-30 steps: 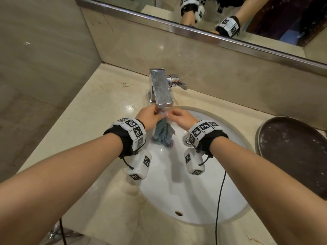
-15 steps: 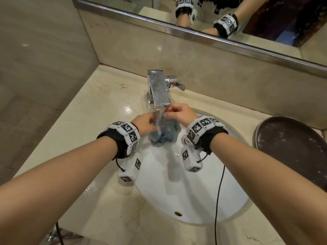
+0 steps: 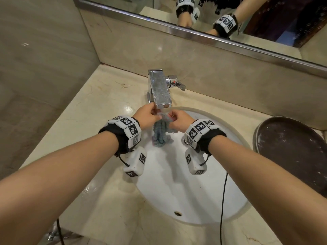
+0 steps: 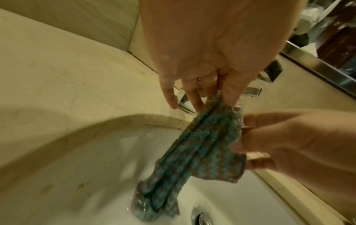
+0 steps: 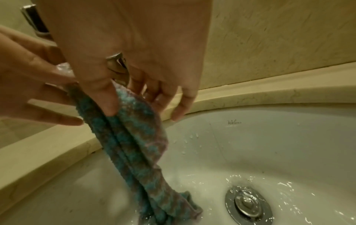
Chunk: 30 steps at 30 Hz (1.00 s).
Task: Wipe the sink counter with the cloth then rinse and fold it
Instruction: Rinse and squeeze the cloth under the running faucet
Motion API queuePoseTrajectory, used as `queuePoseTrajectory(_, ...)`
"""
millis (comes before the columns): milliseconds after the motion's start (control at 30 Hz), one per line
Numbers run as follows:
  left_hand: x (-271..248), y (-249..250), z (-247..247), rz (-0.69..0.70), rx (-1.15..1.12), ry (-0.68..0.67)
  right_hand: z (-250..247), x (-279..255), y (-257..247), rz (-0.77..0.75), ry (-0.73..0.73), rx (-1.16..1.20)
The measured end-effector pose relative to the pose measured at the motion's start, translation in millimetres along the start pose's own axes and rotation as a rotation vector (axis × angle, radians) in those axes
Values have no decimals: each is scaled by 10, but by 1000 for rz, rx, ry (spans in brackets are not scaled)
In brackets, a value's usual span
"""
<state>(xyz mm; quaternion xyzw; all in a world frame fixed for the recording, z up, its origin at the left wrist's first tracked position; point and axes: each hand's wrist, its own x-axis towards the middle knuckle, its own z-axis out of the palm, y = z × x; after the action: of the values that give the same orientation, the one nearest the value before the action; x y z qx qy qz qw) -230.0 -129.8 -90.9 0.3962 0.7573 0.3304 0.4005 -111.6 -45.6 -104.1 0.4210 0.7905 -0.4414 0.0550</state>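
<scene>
A wet blue-grey cloth [image 3: 160,134] hangs in long folds under the chrome faucet [image 3: 160,89], its lower end trailing in the white sink basin [image 3: 185,197]. My left hand [image 3: 150,114] pinches the cloth's top edge [image 4: 221,106] between thumb and fingers. My right hand [image 3: 177,121] pinches the same top edge from the right side [image 5: 125,109]. Both hands sit close together just below the spout. Water runs over the cloth [image 5: 146,152] and pools near the drain [image 5: 248,204].
The beige marble counter [image 3: 99,110] surrounds the basin. A dark round tray [image 3: 290,152] lies on the counter at the right. The faucet lever [image 3: 178,84] sticks out to the right. A mirror [image 3: 230,18] runs along the back wall. A black cable [image 3: 223,200] hangs across the basin.
The cloth was bunched between both hands half a second ago; now it hangs stretched downward from its top edge, and both hands sit slightly higher under the spout.
</scene>
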Motion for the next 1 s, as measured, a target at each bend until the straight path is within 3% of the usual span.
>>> queuePoseTrajectory(100,0,-31,-18,-4,-40,5,-18,12,65,63,70,-96)
queuePoseTrajectory(233,8,-82,-20,-20,51,11,-102,12,25,32,134,226)
queuePoseTrajectory(433,-28,-110,28,-44,193,-72,-146,-51,-187,-36,87,373)
queuePoseTrajectory(633,-53,13,57,69,394,-84,-128,-116,-214,-82,34,267)
queuePoseTrajectory(833,-22,-7,56,25,281,15,-68,-89,-161,-85,75,194)
queuePoseTrajectory(1000,-3,-16,45,30,46,8,33,-32,-43,-72,-28,0)
